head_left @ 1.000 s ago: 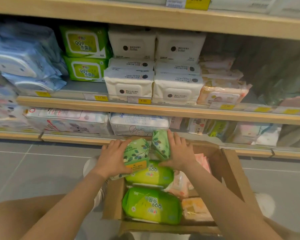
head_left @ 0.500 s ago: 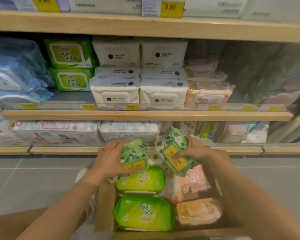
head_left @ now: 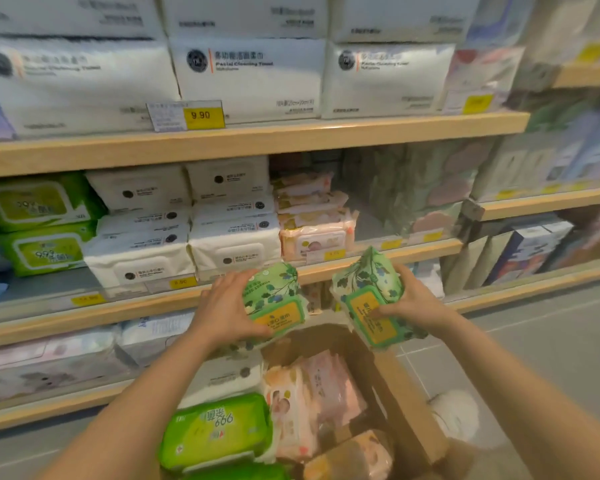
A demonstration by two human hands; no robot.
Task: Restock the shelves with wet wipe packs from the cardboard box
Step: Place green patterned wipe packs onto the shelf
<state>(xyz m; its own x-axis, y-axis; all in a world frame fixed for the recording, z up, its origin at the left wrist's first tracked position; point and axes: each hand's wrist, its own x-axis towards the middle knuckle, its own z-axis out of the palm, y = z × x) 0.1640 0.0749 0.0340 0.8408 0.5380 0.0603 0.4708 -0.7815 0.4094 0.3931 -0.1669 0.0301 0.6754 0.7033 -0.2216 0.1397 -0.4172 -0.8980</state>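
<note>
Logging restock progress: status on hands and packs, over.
Left hand grips one leaf-print pack. Right hand grips another. Both packs above the cardboard box, not yet shelved. Nothing between packs and shelf.

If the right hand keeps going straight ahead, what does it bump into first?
Probably the wooden shelf edge just beyond the right hand and its leaf-print pack, though depth is hard to judge.
</note>
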